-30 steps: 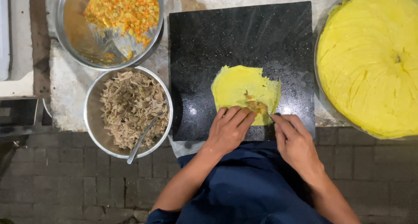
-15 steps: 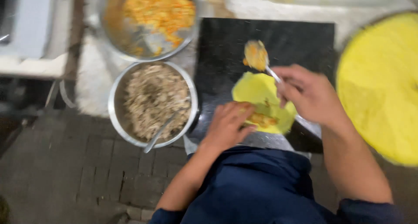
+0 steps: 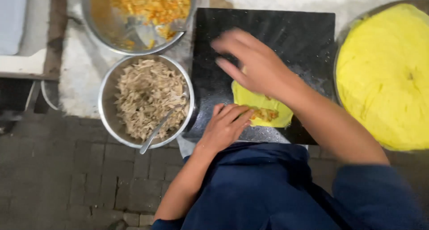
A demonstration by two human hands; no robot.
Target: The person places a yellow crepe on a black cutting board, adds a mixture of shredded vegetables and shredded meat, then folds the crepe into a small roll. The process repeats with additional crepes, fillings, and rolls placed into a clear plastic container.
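The left hand [image 3: 225, 127] lies flat on the near edge of a thin yellow wrapper [image 3: 252, 102], its fingers [image 3: 237, 113] held together and stretched toward the right. Their tips press against a small heap of orange-brown filling [image 3: 264, 114] that sits on the wrapper just past them. The hand grips nothing; it only pins the sheet down.

The right hand [image 3: 252, 64] hovers above the far side of the same wrapper, blurred by motion. Its fingers [image 3: 225, 44] are spread apart and point left, toward the 2 metal bowls. Whether they touch the wrapper or carry anything cannot be told from the blur.

The wrapper lies on a black stone slab [image 3: 295, 33], directly under the right palm and ahead of the left fingertips. To the left of both sets of fingers stands a steel bowl of shredded pale-brown filling [image 3: 147, 100] with a spoon [image 3: 158, 129] leaning on its near rim. Beyond that, further from the left fingers, a second steel bowl [image 3: 96, 20] holds an orange and yellow chopped mix [image 3: 152, 4]. Well to the right of the right wrist sits a large stack of round yellow wrappers [image 3: 384, 73]. The person wears dark blue sleeves [image 3: 375, 198].
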